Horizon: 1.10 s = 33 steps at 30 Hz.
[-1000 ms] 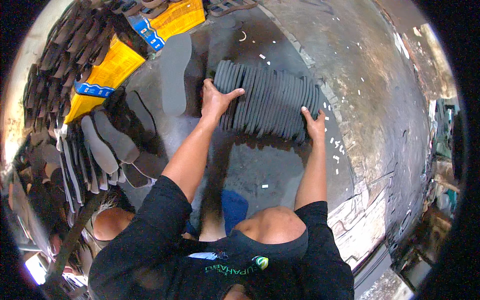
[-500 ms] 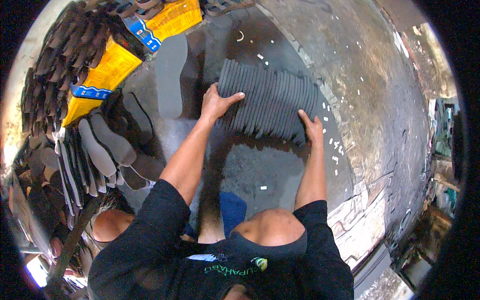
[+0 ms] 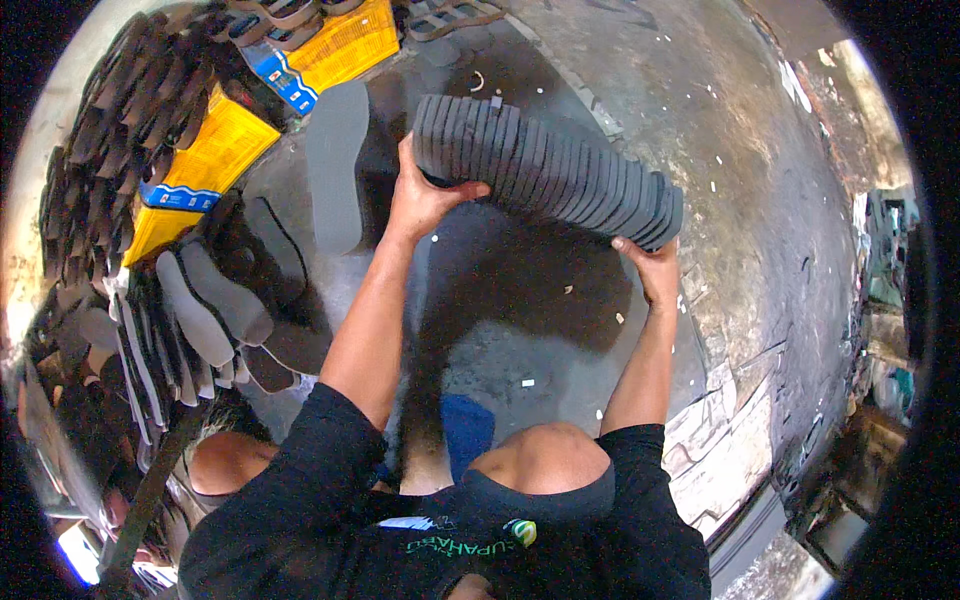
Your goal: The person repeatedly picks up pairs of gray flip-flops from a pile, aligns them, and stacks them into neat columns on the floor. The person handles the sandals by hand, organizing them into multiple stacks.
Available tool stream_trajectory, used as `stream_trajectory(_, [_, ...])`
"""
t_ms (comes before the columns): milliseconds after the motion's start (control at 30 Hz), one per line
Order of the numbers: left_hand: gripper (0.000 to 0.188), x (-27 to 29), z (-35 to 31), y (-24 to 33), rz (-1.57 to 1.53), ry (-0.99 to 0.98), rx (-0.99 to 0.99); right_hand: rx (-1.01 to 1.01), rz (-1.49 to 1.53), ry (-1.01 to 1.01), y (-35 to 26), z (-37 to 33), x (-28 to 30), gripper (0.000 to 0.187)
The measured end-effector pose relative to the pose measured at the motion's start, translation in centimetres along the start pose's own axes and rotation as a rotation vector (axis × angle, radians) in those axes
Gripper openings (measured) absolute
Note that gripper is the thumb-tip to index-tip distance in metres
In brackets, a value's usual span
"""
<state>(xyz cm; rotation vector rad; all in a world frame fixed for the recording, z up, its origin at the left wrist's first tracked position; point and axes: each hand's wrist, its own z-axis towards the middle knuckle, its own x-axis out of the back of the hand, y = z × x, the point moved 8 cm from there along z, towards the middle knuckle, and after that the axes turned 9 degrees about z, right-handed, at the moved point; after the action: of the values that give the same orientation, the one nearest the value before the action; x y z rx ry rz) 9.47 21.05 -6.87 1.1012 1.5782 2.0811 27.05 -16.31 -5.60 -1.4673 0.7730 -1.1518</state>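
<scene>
Head view: L hand is gripping the L end of a stack of grey soles, its thumb lying along the near edge, other fingers mostly hidden at the end; R hand is clasping the R end, thumb also on the near side, fingertips out of sight. So both hands are grasping, pressing the soles together as 1 row btwn them. Stack is sitting approx. upper ctr of view, in front of the person, slanting w/ L end farther away & R end nearer. A dark shadow is spreading on the floor below it. Just L of the L hand, a single grey sole is lying flat. Farther L, lighter soles are leaning near a yellow-blue piece, w/ a pile of dark soles rising beyond. A 2nd yellow-blue item is resting up top. Nr the bare knee, a blue piece is showing.
</scene>
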Motion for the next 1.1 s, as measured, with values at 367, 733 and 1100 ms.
stream_trajectory(367, [0.121, -0.1, 0.2, -0.6, -0.014, -0.031, -0.011, -0.176, 0.027, -0.042, 2.3, -0.1, -0.7, 0.083])
stream_trajectory(733, [0.112, 2.5, -0.7, 3.5, 0.446, 0.154, 0.167, -0.373, -0.236, -0.069, 0.7, 0.6, -0.1, 0.09])
stream_trajectory(1100, [0.127, -1.8, -4.0, -5.8, 0.477, -0.06, 0.198, -0.327, -0.488, 0.085, 8.5, -1.2, -2.1, 0.109])
